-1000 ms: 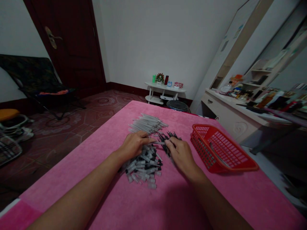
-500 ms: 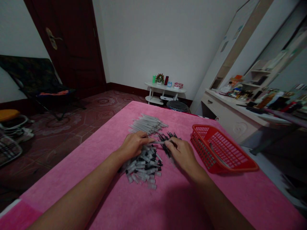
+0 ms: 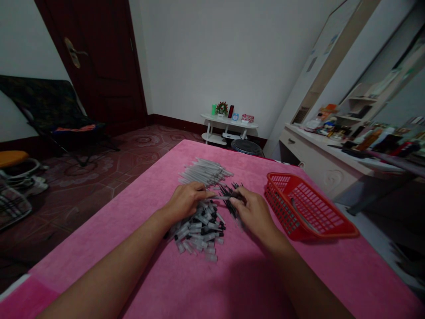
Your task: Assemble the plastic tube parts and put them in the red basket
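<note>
My left hand (image 3: 189,198) is closed on the left end of a pen barrel (image 3: 222,197), a thin pale tube held level above the piles. The fingers of my right hand (image 3: 250,206) pinch the right end of the same barrel. Below my left hand lies a heap of clear pen caps (image 3: 201,232), some with black parts. Dark, thin pen refills (image 3: 227,191) are spread beside and partly behind my right hand. Farther back, a stack of pale pen barrels (image 3: 206,172) lies on the pink cloth (image 3: 159,274).
A red plastic basket (image 3: 308,208) stands on the right of the cloth, with a slim pale item inside. Beyond it is a cluttered dresser (image 3: 332,155). A small white stand (image 3: 229,122) is by the far wall; a folding chair (image 3: 49,110) stands at left.
The fingers of my right hand have shifted slightly along the right end of the barrel. My left hand keeps its grip, and the piles look the same.
</note>
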The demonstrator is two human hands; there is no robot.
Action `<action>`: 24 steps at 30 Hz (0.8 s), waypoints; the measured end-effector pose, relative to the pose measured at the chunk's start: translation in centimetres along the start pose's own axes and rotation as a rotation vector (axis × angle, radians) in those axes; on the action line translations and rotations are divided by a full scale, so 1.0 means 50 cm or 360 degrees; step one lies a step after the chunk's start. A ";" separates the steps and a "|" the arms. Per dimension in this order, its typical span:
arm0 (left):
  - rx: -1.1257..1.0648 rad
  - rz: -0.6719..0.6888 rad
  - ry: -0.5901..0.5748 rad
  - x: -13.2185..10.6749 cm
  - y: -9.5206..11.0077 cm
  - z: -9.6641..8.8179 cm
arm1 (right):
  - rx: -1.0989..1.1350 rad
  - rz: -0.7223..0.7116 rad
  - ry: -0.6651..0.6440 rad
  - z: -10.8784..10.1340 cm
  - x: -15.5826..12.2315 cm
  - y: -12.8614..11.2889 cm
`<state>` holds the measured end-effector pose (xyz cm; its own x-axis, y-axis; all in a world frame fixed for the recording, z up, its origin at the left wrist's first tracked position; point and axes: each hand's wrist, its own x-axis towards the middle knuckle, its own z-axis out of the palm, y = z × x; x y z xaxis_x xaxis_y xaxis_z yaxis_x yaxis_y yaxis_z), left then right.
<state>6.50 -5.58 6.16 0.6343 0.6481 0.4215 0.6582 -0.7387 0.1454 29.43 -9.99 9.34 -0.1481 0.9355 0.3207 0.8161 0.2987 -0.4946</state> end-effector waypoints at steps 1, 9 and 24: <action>0.0006 0.0001 0.0002 0.000 0.000 0.000 | -0.0022 0.0006 -0.0021 0.000 -0.001 0.000; -0.0006 0.0004 0.0039 -0.001 0.000 0.000 | 0.0024 -0.0047 0.0008 -0.003 -0.001 -0.006; -0.0817 -0.0517 0.0694 0.008 -0.001 0.007 | 0.0101 0.0115 -0.0207 0.012 0.000 0.009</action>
<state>6.88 -5.20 6.01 0.1516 0.7952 0.5871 0.4450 -0.5853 0.6778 29.46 -9.76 8.66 -0.1648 0.9702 0.1774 0.7910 0.2374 -0.5639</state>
